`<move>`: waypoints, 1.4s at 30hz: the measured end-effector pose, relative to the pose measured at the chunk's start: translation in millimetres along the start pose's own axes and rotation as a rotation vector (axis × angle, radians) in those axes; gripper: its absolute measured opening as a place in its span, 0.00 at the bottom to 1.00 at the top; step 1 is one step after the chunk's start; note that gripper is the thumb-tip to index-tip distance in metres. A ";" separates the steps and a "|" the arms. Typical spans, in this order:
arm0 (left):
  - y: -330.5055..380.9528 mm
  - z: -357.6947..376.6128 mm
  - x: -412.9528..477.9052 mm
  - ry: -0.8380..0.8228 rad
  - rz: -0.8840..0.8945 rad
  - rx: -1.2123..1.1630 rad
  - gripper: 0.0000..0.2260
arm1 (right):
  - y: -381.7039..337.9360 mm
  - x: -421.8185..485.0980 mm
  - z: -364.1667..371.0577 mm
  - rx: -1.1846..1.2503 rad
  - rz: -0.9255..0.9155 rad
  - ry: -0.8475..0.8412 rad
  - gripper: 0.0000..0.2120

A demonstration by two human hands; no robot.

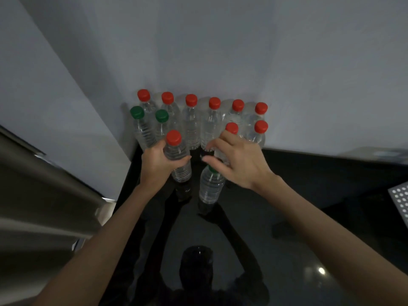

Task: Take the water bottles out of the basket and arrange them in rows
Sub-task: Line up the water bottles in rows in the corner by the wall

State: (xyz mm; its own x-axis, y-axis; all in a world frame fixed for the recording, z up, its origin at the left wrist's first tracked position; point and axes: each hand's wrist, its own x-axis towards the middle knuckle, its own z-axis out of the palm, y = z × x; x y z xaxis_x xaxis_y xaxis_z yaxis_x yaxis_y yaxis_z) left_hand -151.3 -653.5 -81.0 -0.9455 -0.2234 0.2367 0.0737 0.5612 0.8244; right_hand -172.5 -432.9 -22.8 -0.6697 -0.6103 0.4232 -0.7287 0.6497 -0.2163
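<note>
Glossy black worktop [287, 195] meets a pale grey wall [220, 51], where six clear plastic red-capped water bottles [191, 120] stand in a row at mid-frame. Just in front of them stand two green-capped bottles [142, 129] on the left and two red-capped ones on the right. Bare forearms reach up from both lower corners. The left hand [157, 162], at centre, wraps fingers and thumb round an upright red-capped bottle [176, 151]. The right hand [240, 162] is spread, fingers loosely bent, above a lone green-capped bottle [209, 186]. Whether it grips anything cannot be told.
</note>
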 end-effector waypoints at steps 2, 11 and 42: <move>-2.7 -7.7 -7.3 0.002 -0.021 0.002 0.19 | -4.4 -4.9 7.3 -0.097 -0.012 -0.112 0.28; -21.3 -34.5 -32.2 -0.021 -0.078 0.003 0.25 | -9.3 20.5 27.3 0.024 0.177 -0.248 0.16; -52.3 -13.5 -69.0 -0.056 -0.276 -0.245 0.31 | 18.9 66.0 22.7 -0.070 0.277 -0.145 0.19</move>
State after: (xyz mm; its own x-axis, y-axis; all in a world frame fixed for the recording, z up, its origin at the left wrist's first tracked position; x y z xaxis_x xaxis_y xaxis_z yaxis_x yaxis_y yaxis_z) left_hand -85.7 -678.1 -133.5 -0.9559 -0.2918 -0.0341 -0.1187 0.2772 0.9535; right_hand -233.7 -471.2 -18.9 -0.8584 -0.4609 0.2255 -0.5076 0.8269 -0.2421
